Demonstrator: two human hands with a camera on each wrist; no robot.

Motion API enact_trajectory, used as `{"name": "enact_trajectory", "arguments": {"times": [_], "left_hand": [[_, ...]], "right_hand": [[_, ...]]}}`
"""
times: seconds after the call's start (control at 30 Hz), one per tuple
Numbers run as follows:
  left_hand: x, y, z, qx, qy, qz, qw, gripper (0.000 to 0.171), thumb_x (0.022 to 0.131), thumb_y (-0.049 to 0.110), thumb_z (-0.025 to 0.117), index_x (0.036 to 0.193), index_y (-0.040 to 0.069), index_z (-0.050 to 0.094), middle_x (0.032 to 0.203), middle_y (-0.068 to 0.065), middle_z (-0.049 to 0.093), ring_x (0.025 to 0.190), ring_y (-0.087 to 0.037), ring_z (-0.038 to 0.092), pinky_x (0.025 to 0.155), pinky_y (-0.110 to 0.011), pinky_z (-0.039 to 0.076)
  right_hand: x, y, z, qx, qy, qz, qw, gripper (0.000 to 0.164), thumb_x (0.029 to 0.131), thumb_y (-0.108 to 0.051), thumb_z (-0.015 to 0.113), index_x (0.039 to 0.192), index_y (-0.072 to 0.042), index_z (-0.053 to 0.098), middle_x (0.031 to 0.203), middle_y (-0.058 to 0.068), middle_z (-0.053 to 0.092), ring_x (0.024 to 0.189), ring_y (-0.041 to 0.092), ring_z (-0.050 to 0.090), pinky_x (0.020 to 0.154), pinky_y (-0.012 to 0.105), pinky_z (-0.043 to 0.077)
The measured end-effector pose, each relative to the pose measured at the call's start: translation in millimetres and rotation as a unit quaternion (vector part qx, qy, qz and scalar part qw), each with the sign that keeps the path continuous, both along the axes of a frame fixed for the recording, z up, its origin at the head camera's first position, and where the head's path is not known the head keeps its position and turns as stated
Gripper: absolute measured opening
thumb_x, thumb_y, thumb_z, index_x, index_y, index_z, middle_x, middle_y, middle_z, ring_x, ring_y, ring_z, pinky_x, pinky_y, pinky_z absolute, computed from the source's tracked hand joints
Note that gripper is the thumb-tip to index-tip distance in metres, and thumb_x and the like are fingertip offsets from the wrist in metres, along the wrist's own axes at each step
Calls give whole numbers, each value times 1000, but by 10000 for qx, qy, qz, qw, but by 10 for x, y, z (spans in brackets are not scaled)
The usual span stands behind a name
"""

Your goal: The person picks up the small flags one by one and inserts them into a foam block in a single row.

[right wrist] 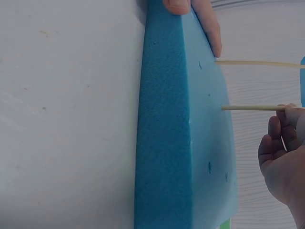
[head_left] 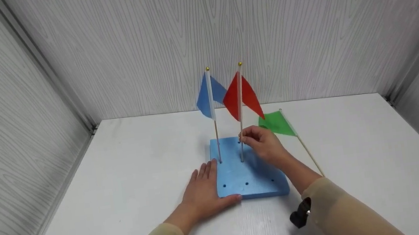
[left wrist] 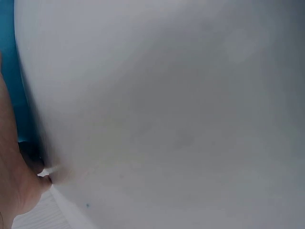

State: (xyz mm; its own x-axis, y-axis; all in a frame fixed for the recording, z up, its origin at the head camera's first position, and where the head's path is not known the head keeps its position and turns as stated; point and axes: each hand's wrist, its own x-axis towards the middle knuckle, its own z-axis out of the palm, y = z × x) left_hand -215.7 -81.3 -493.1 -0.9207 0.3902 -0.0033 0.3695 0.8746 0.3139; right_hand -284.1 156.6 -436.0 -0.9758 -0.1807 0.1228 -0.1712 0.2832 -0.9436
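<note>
The blue board (head_left: 261,187) has room above its near end (blue flag (head_left: 204,101) and red flag (head_left: 232,97) obstruct beyond).

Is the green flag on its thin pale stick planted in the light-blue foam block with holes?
No, the green flag lies on the white tabletop to the right of the foam block.

Rises as a red flag (head_left: 233,94) on a thin, gold-tipped stick — leans slightly right, meets a light-blue slab (head_left: 249,171) at the foot. Lies flat underneath, as that slab — thick-edged, dotted with small holes.
</note>
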Motion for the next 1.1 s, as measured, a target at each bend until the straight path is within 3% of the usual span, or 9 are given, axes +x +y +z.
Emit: {"name": "enact_trajectory", "arguments": {"times": [0.2, 0.63, 1.1], "left_hand": [[3, -15, 13, -56, -3, 8, 10000, 134, 81, 99, 41, 169, 0, 16, 173, -19, 25, 160, -36, 25, 127, -55, 19], [16, -37, 26, -99, 14, 12, 9999, 133, 81, 99, 40, 169, 1, 15, 172, -19, 27, 159, -37, 26, 127, -56, 20], [23, -32, 21, -140, -55, 20, 9999, 136, 80, 101, 36, 169, 2, 13, 174, -17, 23, 160, -35, 23, 128, -54, 17]], "right_hand": [[-11, -47, -14, 301, -87, -82, 9995, 12, 107, -11, 64, 116, -10, 73, 111, 11, 71, 106, 37, 62, 88, 32, 53], [-33, -137, -38, 617, 82, -55, 9980, 13, 108, -12, 63, 118, -6, 70, 106, 11, 68, 99, 27, 60, 87, 34, 52], [-33, -114, -47, 560, -103, -88, 9983, 17, 109, -13, 62, 122, -5, 69, 109, 10, 67, 104, 30, 60, 89, 33, 52]]}}
